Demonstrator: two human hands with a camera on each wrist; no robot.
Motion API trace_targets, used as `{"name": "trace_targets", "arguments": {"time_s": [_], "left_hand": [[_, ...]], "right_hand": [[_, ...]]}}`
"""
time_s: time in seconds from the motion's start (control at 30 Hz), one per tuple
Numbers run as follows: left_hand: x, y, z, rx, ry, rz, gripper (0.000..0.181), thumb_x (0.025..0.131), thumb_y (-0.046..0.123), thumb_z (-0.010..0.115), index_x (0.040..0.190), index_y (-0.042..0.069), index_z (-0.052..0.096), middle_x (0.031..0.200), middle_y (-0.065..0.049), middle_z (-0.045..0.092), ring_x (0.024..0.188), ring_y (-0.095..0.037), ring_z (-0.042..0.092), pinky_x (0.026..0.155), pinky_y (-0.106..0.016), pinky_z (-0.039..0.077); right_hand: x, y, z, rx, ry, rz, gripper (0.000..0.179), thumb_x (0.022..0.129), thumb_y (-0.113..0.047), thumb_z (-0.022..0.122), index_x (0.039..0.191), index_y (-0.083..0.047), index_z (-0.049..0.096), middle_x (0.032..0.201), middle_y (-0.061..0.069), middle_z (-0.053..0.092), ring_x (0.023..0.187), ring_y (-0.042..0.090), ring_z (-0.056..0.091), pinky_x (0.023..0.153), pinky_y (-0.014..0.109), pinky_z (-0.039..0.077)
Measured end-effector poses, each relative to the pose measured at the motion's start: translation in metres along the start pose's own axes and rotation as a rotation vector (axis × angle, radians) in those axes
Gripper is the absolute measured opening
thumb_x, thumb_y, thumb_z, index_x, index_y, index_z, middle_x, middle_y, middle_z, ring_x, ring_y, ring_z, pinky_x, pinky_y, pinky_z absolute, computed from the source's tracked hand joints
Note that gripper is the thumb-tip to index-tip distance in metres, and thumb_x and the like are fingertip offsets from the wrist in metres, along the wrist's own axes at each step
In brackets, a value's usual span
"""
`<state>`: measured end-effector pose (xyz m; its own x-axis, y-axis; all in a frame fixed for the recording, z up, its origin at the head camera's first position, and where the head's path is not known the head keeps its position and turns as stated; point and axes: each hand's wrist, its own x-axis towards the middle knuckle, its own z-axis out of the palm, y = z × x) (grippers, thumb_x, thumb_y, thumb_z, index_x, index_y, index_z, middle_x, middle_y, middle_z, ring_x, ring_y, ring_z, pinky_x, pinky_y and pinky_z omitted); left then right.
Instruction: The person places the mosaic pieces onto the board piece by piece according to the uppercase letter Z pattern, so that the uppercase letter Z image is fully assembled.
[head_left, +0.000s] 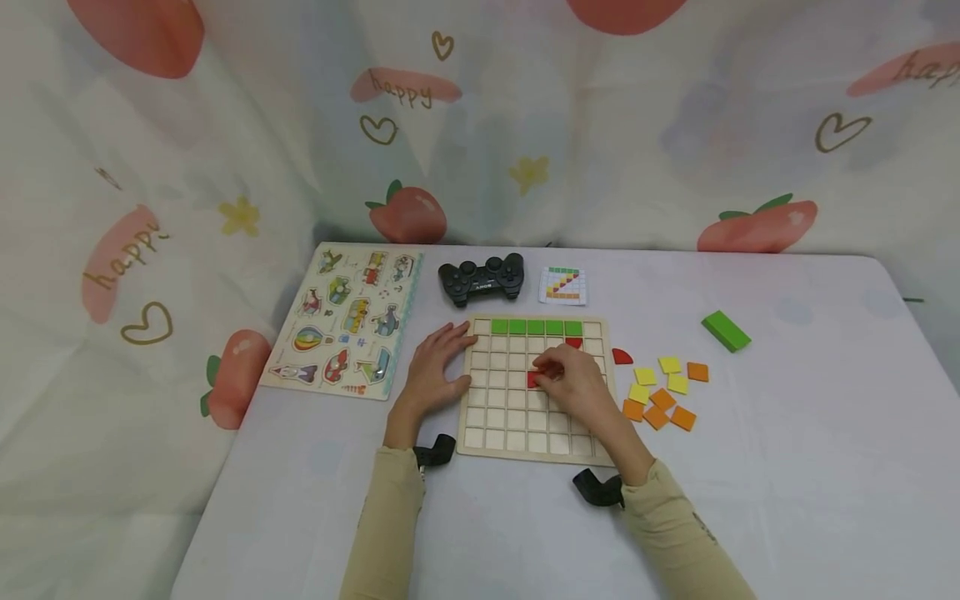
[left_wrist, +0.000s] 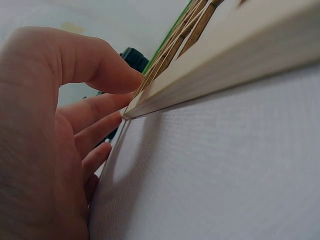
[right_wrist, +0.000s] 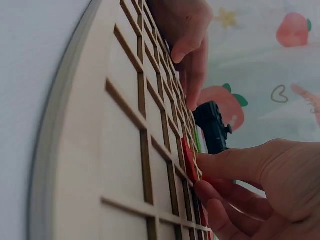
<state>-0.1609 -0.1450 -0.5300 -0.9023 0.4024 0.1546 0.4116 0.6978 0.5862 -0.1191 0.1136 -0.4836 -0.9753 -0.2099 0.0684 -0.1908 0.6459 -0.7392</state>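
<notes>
My left hand [head_left: 438, 367] rests along the left edge of a wooden grid board [head_left: 536, 457], fingers spread and touching its frame; the left wrist view shows the thumb [left_wrist: 117, 75] at the rim. Over the middle of the board, my right hand [head_left: 577, 387] has thumb and fingers pinched together at a small red piece [head_left: 532, 380], partly covered by the fingertips. In the right wrist view this red piece [right_wrist: 188, 157] lies at the thumb tip, low on the grid. Several green squares [head_left: 536, 327] fill cells of the top row. Another red piece [head_left: 573, 342] sits just below them.
Right of the board lie a red quarter-circle piece [head_left: 622, 357], scattered yellow squares [head_left: 645, 377] and orange squares [head_left: 683, 417]. A green block [head_left: 726, 331] is farther right. Behind are a black game controller [head_left: 482, 279] and a pattern card [head_left: 564, 286]; a picture puzzle board [head_left: 341, 321] lies left.
</notes>
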Motion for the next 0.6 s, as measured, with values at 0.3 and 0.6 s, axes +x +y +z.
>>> {"name": "trace_targets", "arguments": {"time_s": [0.3,0.6], "left_hand": [[-0.001,0.001,0.0,-0.007,0.005,-0.004,0.067,0.071,0.027,0.06,0.138,0.017,0.058,0.156,0.004,0.039,0.146,-0.02,0.026,0.119,-0.046,0.018],[-0.001,0.001,0.0,-0.012,-0.006,-0.008,0.067,0.072,0.028,0.061,0.138,0.018,0.057,0.156,0.003,0.039,0.146,-0.021,0.026,0.118,-0.049,0.019]], "right_hand": [[-0.002,0.005,-0.004,0.008,0.035,0.03,0.013,0.084,-0.003,0.073,0.097,-0.003,0.073,0.091,0.008,0.071,0.082,0.023,0.065,0.076,0.039,0.056],[-0.008,0.041,-0.068,-0.123,0.151,0.263,0.026,0.092,-0.014,0.064,0.112,0.002,0.068,0.102,0.021,0.067,0.092,0.036,0.06,0.078,0.047,0.051]]}}
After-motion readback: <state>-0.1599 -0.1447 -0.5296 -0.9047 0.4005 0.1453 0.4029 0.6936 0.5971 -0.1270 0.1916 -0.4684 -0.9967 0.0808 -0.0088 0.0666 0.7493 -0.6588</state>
